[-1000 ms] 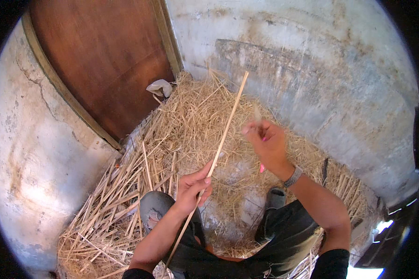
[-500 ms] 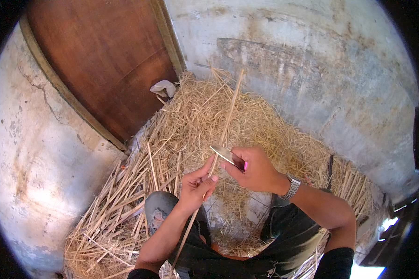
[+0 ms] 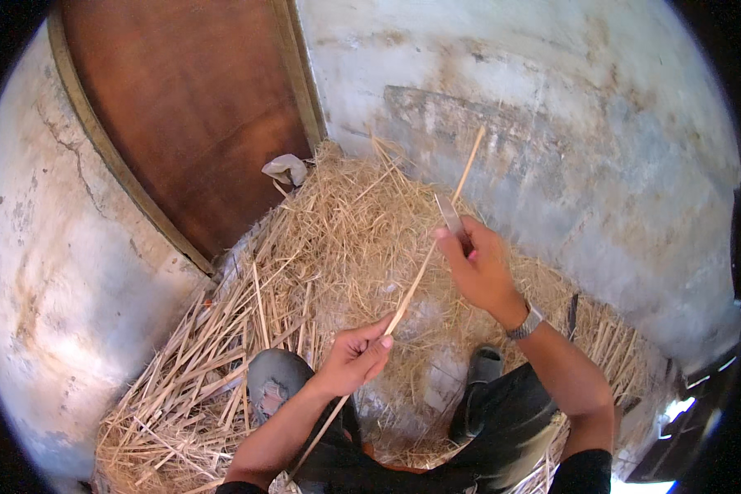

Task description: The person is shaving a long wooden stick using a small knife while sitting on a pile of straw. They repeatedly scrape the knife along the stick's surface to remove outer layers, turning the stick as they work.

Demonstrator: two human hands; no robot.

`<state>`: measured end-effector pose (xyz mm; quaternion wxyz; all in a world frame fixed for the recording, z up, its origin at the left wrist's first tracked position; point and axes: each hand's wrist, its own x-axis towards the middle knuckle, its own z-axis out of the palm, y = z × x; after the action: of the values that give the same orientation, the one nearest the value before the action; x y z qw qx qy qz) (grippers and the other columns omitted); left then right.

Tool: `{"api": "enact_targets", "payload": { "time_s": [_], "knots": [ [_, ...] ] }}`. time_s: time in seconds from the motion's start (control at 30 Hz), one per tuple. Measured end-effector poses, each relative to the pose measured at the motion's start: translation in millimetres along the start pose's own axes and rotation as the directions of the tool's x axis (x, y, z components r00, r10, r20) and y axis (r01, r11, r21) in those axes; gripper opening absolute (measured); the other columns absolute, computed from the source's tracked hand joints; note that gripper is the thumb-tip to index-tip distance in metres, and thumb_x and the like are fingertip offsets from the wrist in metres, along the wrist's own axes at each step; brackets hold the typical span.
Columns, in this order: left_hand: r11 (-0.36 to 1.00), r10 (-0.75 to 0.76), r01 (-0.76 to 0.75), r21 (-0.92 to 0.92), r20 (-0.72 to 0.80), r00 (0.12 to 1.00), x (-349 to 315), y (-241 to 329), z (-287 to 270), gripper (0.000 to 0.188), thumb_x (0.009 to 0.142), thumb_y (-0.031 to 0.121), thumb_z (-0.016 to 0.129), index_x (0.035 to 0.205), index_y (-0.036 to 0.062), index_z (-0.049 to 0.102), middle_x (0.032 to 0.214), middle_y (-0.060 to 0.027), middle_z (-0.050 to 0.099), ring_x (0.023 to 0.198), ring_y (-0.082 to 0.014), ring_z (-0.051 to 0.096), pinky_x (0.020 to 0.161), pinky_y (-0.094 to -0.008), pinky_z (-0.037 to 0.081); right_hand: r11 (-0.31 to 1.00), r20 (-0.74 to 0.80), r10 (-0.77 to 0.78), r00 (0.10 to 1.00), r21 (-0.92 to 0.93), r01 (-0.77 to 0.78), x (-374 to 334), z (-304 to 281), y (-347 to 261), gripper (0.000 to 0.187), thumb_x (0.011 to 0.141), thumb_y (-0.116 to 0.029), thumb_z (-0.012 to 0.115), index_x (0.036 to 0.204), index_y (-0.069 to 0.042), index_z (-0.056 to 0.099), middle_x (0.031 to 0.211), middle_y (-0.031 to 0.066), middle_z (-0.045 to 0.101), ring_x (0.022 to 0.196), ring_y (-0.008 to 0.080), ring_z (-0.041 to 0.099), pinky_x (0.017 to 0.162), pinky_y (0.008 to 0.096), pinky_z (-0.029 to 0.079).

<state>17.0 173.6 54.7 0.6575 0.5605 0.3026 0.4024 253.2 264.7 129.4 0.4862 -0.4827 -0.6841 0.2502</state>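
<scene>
Shavings, thin and tangled, heap at center between a brown door, upper left, and stained wall, upper right; left hand pinches a slender stick slanting through center, right hand grips a knife overlapping it.

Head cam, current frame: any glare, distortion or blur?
Head view: daylight blown out at lower right; bright patch on the left wall; fisheye bows the door frame, corners black. Head view: knife and strip outlines readable; fine shavings merge into texture.
</scene>
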Motion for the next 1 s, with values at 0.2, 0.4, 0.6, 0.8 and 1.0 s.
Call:
{"api": "enact_targets", "payload": {
  "time_s": [0.2, 0.4, 0.6, 0.8, 1.0],
  "knots": [
    [0.984, 0.017, -0.013, -0.18, 0.022, 1.0, -0.3, 0.2, 3.9, 0.049, 0.107, 0.013, 0.048, 0.154, 0.0093, 0.036, 0.059, 0.0053, 0.035, 0.047, -0.0041, 0.029, 0.045, -0.0235, 0.027, 0.914, -0.055, -0.189, 0.981, -0.376, 0.155, 8.2, -2.2, 4.6, 0.034, 0.103, -0.029, 0.053, 0.082, -0.003, 0.053, 0.06, 0.0209, 0.054, 0.053, 0.0404, 0.056, 0.048, 0.0482, 0.041],
    [0.957, -0.024, 0.011, -0.289, -0.041, 0.999, -6.0, -1.0, -3.9, 0.048, 0.106, 0.009, 0.047, 0.153, 0.0104, 0.038, 0.057, 0.0052, 0.03, 0.046, -0.0048, 0.023, 0.044, -0.0242, 0.025, 0.871, 0.165, -0.265, 0.95, -0.381, 0.309, -26.7, 32.3, 11.7, 0.03, 0.102, -0.028, 0.054, 0.082, -0.006, 0.055, 0.058, 0.0195, 0.054, 0.053, 0.0416, 0.058, 0.047, 0.0493, 0.043],
    [0.956, -0.061, 0.039, -0.289, -0.067, 0.996, -10.8, 0.7, -7.8, 0.048, 0.105, 0.009, 0.048, 0.153, 0.0107, 0.039, 0.056, 0.0055, 0.029, 0.045, -0.0048, 0.021, 0.043, -0.024, 0.024, 0.936, 0.304, -0.191, 0.933, -0.231, 0.266, -54.4, 41.3, 9.3, 0.028, 0.101, -0.028, 0.055, 0.083, -0.006, 0.057, 0.056, 0.019, 0.054, 0.048, 0.0412, 0.056, 0.046, 0.0489, 0.043],
    [0.946, 0.008, -0.022, -0.324, -0.046, 0.999, -8.7, 7.0, -9.6, 0.049, 0.105, 0.008, 0.048, 0.153, 0.0116, 0.039, 0.055, 0.0064, 0.029, 0.045, -0.0044, 0.021, 0.043, -0.0237, 0.023, 0.886, 0.15, -0.361, 0.921, -0.253, 0.388, -27.9, 30.5, 8.4, 0.024, 0.101, -0.025, 0.053, 0.09, -0.006, 0.061, 0.06, 0.0194, 0.056, 0.051, 0.0388, 0.058, 0.045, 0.048, 0.043],
    [0.934, -0.023, 0.018, -0.356, -0.011, 1.0, -3.9, 8.5, -0.7, 0.048, 0.104, 0.007, 0.048, 0.152, 0.0094, 0.04, 0.054, 0.006, 0.027, 0.043, -0.0046, 0.02, 0.041, -0.0234, 0.023, 0.856, -0.043, -0.298, 0.953, -0.455, 0.247, 3.8, 10.6, 22.6, 0.02, 0.099, -0.024, 0.054, 0.095, -0.007, 0.063, 0.06, 0.0176, 0.057, 0.051, 0.0375, 0.059, 0.043, 0.0463, 0.044]
  ]
}}
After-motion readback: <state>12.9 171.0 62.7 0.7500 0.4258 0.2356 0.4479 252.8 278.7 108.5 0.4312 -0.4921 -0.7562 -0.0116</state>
